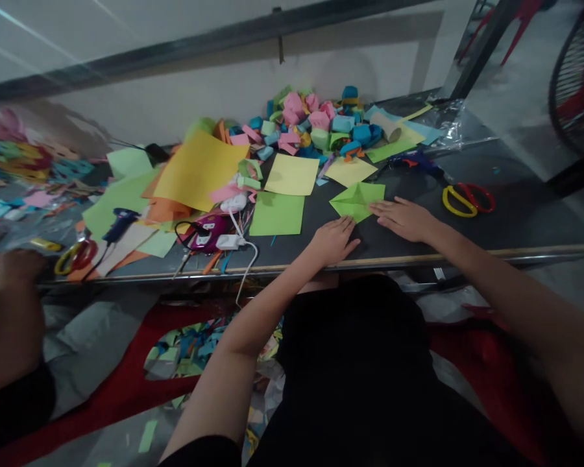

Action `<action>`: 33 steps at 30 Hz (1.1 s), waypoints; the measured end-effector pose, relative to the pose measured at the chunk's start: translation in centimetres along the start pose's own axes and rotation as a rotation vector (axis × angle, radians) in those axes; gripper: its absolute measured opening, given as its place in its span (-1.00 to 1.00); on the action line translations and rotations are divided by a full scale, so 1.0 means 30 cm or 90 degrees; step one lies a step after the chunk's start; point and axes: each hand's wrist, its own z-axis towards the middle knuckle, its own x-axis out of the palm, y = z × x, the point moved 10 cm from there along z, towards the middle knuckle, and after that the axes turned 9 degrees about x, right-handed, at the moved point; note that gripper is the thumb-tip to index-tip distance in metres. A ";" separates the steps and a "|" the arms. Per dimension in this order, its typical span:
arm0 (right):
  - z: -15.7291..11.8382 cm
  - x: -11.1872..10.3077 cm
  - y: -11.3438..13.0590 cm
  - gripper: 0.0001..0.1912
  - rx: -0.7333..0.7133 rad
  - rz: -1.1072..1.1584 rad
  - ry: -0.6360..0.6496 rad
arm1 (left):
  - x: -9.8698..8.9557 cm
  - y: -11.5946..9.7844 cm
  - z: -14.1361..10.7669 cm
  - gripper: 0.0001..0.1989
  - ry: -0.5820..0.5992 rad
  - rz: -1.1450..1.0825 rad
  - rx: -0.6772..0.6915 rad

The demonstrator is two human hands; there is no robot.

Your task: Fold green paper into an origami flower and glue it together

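A green sheet of paper [358,200] with crease lines lies on the dark table in front of me. My left hand [334,240] rests flat at its near left edge, fingers stretched out. On the sheet's right corner lie the extended fingertips of my right hand [403,218]. Neither hand grips anything. Left of the creased sheet is a flat green square [276,214], with a pale yellow square [292,174] behind it. Another pale yellow sheet [351,171] sits just beyond the creased one.
Scissors [468,199] and a blue glue gun [421,163] lie to the right. Folded paper pieces [316,123] are heaped along the wall. A purple power strip [209,233] with cables, a second glue gun [119,224] and other scissors [75,256] are left, near another person's arm [17,305].
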 end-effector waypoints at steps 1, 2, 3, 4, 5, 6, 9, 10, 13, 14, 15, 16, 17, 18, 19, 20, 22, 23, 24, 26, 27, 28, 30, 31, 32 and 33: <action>-0.005 -0.014 -0.005 -0.40 0.013 -0.022 -0.012 | -0.009 0.001 0.006 -0.42 -0.003 0.003 -0.002; -0.013 -0.028 0.004 -0.40 0.021 -0.042 -0.024 | -0.018 0.005 0.015 -0.46 -0.006 0.006 -0.006; -0.023 -0.042 0.029 -0.40 0.023 -0.061 -0.038 | -0.026 0.016 0.024 -0.49 -0.007 0.009 -0.014; -0.035 -0.054 0.066 -0.40 0.018 -0.079 -0.052 | -0.033 0.033 0.034 -0.51 -0.005 0.015 -0.031; -0.046 -0.064 0.111 -0.42 0.011 -0.094 -0.067 | -0.039 0.059 0.044 -0.52 -0.002 0.024 -0.056; -0.056 -0.070 0.160 -0.45 -0.003 -0.101 -0.073 | -0.045 0.091 0.052 -0.52 0.001 0.035 -0.087; -0.070 -0.072 0.292 -0.53 -0.093 -0.052 -0.062 | -0.059 0.197 0.068 -0.60 -0.011 0.066 -0.171; -0.070 -0.074 0.313 -0.54 -0.121 -0.024 -0.059 | -0.061 0.223 0.073 -0.65 -0.022 0.067 -0.176; -0.057 -0.086 0.281 -0.50 -0.142 0.034 -0.069 | -0.062 0.257 0.081 -0.78 -0.061 0.053 -0.122; -0.051 -0.087 0.256 -0.50 -0.133 0.039 -0.076 | -0.061 0.254 0.079 -0.75 -0.073 0.050 -0.092; -0.045 -0.085 0.234 -0.51 -0.125 0.039 -0.082 | -0.059 0.245 0.075 -0.71 -0.082 0.047 -0.064; -0.041 -0.082 0.221 -0.54 -0.120 0.035 -0.090 | -0.055 0.232 0.070 -0.67 -0.088 0.045 -0.040; -0.037 -0.077 0.218 -0.57 -0.119 0.029 -0.098 | -0.050 0.215 0.064 -0.65 -0.090 0.042 -0.020; -0.033 -0.072 0.224 -0.59 -0.120 0.019 -0.106 | -0.045 0.196 0.059 -0.65 -0.090 0.038 -0.007; -0.028 -0.066 0.235 -0.60 -0.118 0.006 -0.114 | -0.039 0.180 0.055 -0.65 -0.088 0.032 -0.001; -0.019 -0.061 0.249 -0.60 -0.110 -0.010 -0.122 | -0.034 0.168 0.053 -0.66 -0.086 0.025 -0.003; 0.003 -0.052 0.272 -0.59 -0.093 -0.038 -0.129 | -0.025 0.162 0.055 -0.65 -0.080 0.008 -0.024; 0.014 -0.048 0.279 -0.58 -0.089 -0.043 -0.128 | -0.021 0.170 0.059 -0.62 -0.075 -0.001 -0.037; 0.023 -0.047 0.281 -0.56 -0.089 -0.041 -0.127 | -0.017 0.181 0.065 -0.57 -0.066 -0.010 -0.045; 0.033 -0.050 0.263 -0.53 -0.092 -0.017 -0.123 | -0.003 0.212 0.083 -0.46 -0.023 -0.030 -0.040; 0.033 -0.055 0.243 -0.54 -0.090 0.002 -0.124 | 0.008 0.226 0.094 -0.42 0.011 -0.042 -0.027; 0.031 -0.062 0.219 -0.57 -0.086 0.021 -0.126 | 0.021 0.240 0.102 -0.38 0.048 -0.055 -0.010; 0.018 -0.079 0.180 -0.65 -0.089 0.055 -0.130 | 0.040 0.267 0.111 -0.29 0.107 -0.081 0.014; 0.010 -0.086 0.172 -0.68 -0.103 0.065 -0.129 | 0.044 0.279 0.112 -0.26 0.119 -0.089 0.020; 0.002 -0.093 0.172 -0.68 -0.123 0.068 -0.126 | 0.044 0.288 0.112 -0.25 0.120 -0.093 0.023; -0.003 -0.098 0.178 -0.68 -0.146 0.065 -0.122 | 0.041 0.294 0.110 -0.26 0.111 -0.094 0.024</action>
